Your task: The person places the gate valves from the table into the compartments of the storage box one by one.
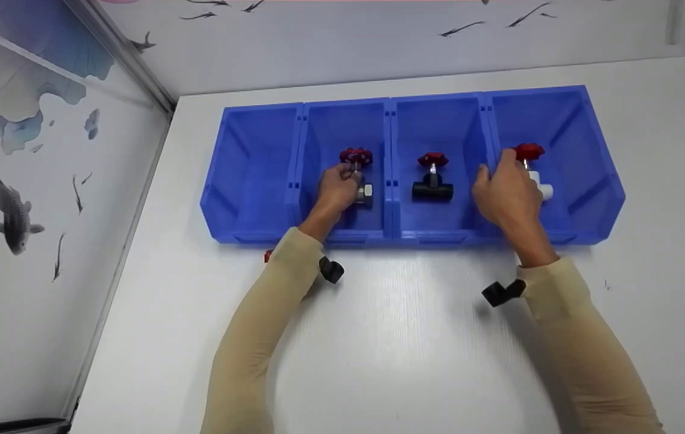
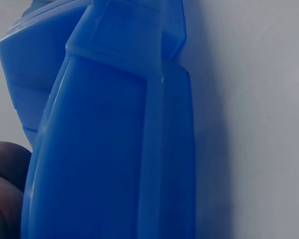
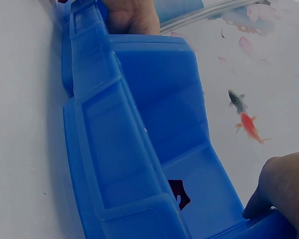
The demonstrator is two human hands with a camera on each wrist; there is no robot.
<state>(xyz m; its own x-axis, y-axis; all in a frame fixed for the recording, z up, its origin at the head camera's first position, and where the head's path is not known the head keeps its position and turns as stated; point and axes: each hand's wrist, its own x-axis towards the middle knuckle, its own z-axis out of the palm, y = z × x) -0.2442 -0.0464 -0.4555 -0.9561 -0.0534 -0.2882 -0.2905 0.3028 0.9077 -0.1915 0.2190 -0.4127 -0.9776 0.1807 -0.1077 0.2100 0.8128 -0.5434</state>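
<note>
My left hand point(image 1: 338, 191) is inside the second blue bin from the left, fingers curled round the stem of a metal valve point(image 1: 365, 194) below its red handwheel point(image 1: 356, 156). The left wrist view shows only part of its fingers point(image 2: 7, 184) behind the bin wall. My right hand point(image 1: 509, 196) is over the rightmost bin, fingertips beside the red handwheel point(image 1: 530, 150) of a white valve point(image 1: 546, 191); it partly covers that valve. Its thumb lies apart from the fingers, near the divider. In the right wrist view, this hand point(image 3: 289, 186) meets the bin's edge.
Four blue bins point(image 1: 399, 239) stand joined in a row on a white table point(image 1: 402, 337). A black valve point(image 1: 432, 190) with a red handwheel sits in the third bin. A small red part point(image 1: 268, 255) shows beside my left sleeve, in front of the bins. Printed walls stand behind and at left.
</note>
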